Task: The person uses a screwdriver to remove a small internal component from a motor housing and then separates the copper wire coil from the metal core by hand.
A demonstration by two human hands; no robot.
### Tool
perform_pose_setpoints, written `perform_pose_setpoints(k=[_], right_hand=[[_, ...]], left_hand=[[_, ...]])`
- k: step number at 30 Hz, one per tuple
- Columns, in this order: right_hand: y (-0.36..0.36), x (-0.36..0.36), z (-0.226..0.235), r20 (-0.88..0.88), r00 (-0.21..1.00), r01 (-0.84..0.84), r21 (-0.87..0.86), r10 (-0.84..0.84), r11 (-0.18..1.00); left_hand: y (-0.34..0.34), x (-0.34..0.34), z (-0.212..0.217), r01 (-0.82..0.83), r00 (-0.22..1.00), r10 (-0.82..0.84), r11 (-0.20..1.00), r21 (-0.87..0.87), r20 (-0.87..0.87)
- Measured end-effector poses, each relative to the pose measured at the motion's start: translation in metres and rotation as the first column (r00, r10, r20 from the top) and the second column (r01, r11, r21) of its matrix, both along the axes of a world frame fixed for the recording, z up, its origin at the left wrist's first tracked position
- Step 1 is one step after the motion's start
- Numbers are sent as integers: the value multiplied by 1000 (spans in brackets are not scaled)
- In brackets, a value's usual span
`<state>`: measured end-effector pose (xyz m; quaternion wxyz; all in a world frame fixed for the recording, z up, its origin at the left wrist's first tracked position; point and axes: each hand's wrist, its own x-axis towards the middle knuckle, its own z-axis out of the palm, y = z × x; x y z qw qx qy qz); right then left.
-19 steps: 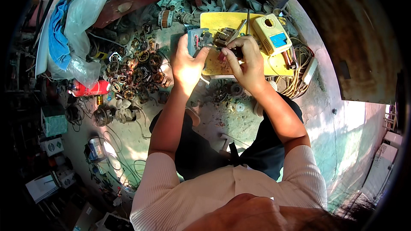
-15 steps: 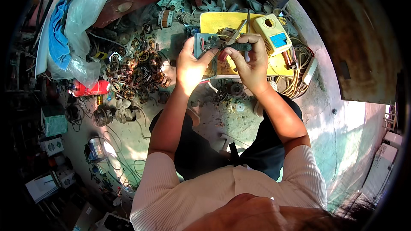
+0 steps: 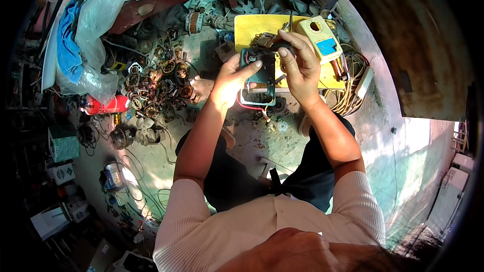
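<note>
Toward twelve o'clock, partly over one yellow surface, our left grip holds one blue-grey casing; our right grip pinches one dark, half-hidden piece.

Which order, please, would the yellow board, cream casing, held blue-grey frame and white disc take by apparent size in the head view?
Yellow board
Cream casing and held frame: too alike to rank
White disc

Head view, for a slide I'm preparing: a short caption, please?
The left hand holds a teal casing near a yellow board; the right hand pinches a dark piece.
</note>
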<state>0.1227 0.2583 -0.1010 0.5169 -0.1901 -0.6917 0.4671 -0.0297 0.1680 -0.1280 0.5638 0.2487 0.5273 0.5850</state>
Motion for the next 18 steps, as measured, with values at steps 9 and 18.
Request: perform_pose_setpoints(k=[9,18], right_hand=[[3,-4,-3,-181,976,-149,-133,123,980],[16,9,9,396,913,64,103,-100,993]], left_hand=[[0,7,5,121,991,-112,986,-113,80],[1,6,-1,101,993,-105,992,-79,-46]])
